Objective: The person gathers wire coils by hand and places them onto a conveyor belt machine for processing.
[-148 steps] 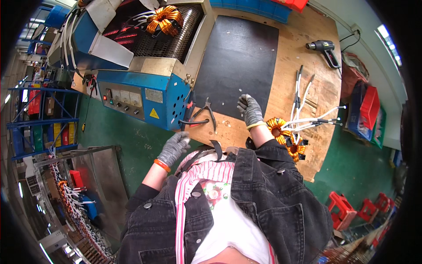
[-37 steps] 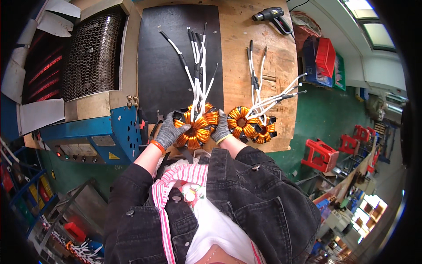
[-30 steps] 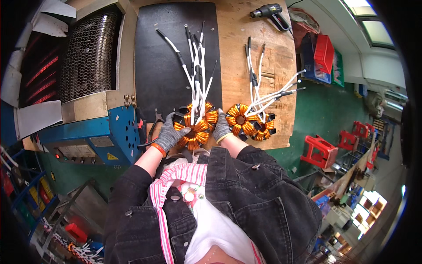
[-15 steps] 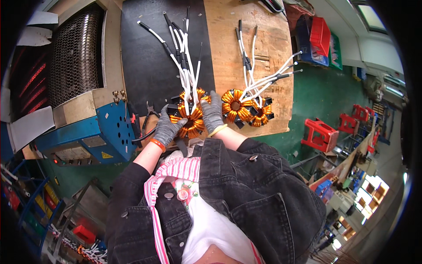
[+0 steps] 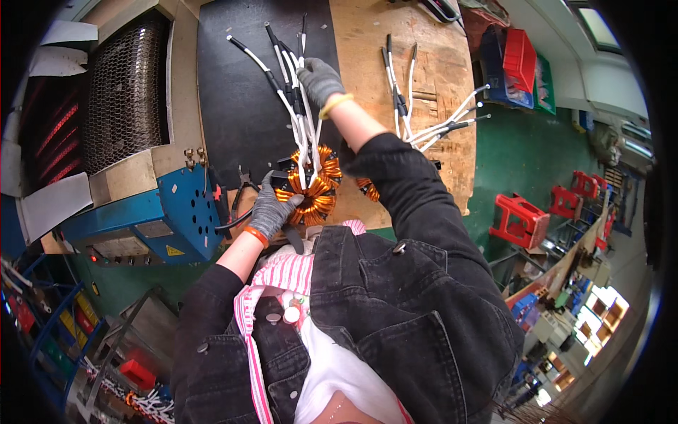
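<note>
A pair of toroidal coils (image 5: 314,200) wound with copper-orange wire lies at the near edge of the black mat. My left hand (image 5: 270,210), in a grey glove, grips the nearer coil from its left side, thumb across the windings. White-sleeved wire leads (image 5: 302,134) with black sections run away from the coils over the mat. My right hand (image 5: 321,81), gloved too, has reached far up these leads, its fingers closed around some at the right of the bundle. Under my right arm a second coil set (image 5: 368,189) is mostly hidden; its leads (image 5: 445,131) fan out to the right.
At left stands a blue heating machine (image 5: 152,215) with a mesh conveyor (image 5: 127,99) and glowing red bars. Pliers (image 5: 242,192) lie beside my left hand. Red stools (image 5: 519,220) and stacked plastic bins (image 5: 519,60) stand right of the wooden table (image 5: 452,173).
My right hand has left the right side of the coils and moved far up along the white leads, closing on them. My left hand stays on the nearer coil.
</note>
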{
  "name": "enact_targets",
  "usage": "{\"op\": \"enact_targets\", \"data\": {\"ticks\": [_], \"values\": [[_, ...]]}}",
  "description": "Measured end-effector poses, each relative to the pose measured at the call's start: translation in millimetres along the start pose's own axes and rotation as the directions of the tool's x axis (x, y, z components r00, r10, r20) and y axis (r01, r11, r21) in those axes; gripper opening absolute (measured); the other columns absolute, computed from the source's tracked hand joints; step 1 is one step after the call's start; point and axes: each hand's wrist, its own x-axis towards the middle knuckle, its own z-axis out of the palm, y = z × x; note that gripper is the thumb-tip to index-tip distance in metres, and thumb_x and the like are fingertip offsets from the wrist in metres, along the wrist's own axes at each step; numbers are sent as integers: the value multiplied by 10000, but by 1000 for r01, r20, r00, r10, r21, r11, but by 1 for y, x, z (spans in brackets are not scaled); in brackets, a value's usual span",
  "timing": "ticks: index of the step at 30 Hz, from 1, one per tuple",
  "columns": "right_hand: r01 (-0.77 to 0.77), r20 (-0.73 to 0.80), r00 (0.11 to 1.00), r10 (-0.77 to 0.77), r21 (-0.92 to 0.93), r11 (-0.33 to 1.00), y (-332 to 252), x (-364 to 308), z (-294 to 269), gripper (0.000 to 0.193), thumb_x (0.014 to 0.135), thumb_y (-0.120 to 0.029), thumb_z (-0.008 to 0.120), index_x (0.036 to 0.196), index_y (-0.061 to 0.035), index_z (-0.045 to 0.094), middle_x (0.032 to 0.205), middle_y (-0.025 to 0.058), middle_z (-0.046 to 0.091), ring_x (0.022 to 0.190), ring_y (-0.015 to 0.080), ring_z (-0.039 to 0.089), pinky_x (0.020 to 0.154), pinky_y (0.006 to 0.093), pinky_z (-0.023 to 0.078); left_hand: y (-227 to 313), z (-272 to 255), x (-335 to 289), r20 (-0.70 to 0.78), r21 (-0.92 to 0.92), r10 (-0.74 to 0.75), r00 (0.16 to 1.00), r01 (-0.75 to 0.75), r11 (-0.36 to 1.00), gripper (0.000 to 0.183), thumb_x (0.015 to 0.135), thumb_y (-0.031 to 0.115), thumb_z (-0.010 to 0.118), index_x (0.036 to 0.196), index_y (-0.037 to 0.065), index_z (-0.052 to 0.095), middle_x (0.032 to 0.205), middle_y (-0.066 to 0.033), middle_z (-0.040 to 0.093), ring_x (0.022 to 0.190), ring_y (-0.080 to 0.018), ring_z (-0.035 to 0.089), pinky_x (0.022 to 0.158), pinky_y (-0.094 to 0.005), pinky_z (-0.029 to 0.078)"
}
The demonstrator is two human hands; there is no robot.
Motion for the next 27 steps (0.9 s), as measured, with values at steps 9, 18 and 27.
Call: {"op": "enact_targets", "data": {"ticks": [9,18,27], "values": [[-360,333,928,167,683,635,52,92,8,231,797,-291,623,827,-65,585,694,51,607,559,169,536,528,296,439,20,4,3,52,26,56,997,-58,998,882,601,278,786,1275,11,285,1106,-197,519,1035,-306,516,890,-340,416],[-117,162,979,-123,944,307,-28,40,-47,166,821,-169,603,939,-58,569,797,53,621,710,154,602,663,277,509,22,-4,-11,36,8,78,996,-78,997,812,599,201,791,1229,-1,320,1090,-175,530,1034,-276,520,887,-325,426],[-17,106,975,-195,911,411,-44,25,-78,216,784,-130,627,972,-50,556,740,31,585,665,145,592,582,264,497,25,-2,-16,9,102,131,991,-132,986,825,584,189,799,1233,6,323,1107,-166,520,1049,-273,509,909,-331,410]]}}
